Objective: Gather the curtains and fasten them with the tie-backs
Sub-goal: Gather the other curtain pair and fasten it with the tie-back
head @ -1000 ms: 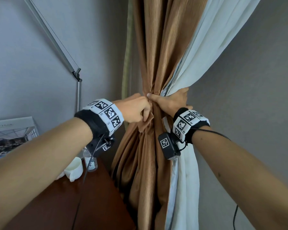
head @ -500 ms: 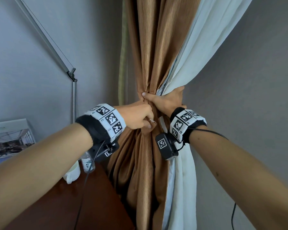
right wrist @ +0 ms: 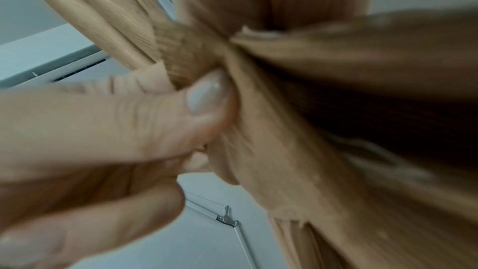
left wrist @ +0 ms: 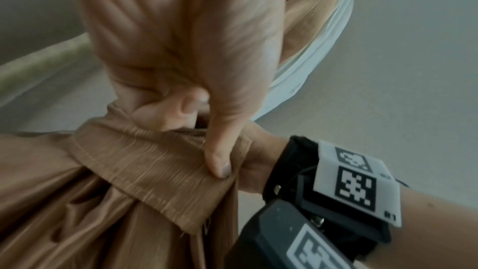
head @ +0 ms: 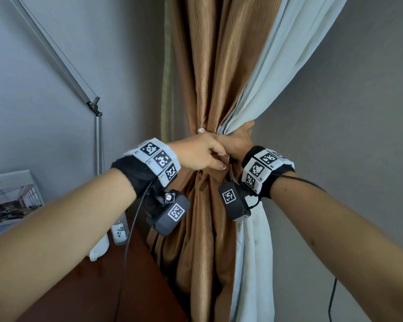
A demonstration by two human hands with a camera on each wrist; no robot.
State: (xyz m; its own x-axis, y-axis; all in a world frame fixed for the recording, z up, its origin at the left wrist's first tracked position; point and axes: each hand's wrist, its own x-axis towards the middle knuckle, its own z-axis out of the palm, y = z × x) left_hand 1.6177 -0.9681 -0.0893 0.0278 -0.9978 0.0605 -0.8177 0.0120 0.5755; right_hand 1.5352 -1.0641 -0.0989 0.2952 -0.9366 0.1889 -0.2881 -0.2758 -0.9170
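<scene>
The brown curtain [head: 214, 77] and the white sheer curtain [head: 277, 77] are bunched into one bundle in the corner. My right hand [head: 237, 142] grips the bundle at its waist, its thumb [right wrist: 207, 93] pressed on the front folds. My left hand [head: 200, 154] lies just in front of it. It pinches the end of the ribbed brown tie-back [left wrist: 160, 171], thumb [left wrist: 220, 161] on top, against the bundle beside my right wrist [left wrist: 261, 161]. The tie-back [right wrist: 186, 52] wraps the gathered cloth; how far round is hidden.
A metal lamp arm [head: 56, 54] and its pole [head: 99, 145] stand at the left. Below is a dark wooden table [head: 126, 287] with a small water bottle [head: 120, 231], a white cup [head: 100, 249] and a propped picture [head: 9, 201]. Grey walls on both sides.
My left hand has slid right across the front of the bundle with the tie-back end, up to my right wrist. My right hand keeps its grip on the curtains.
</scene>
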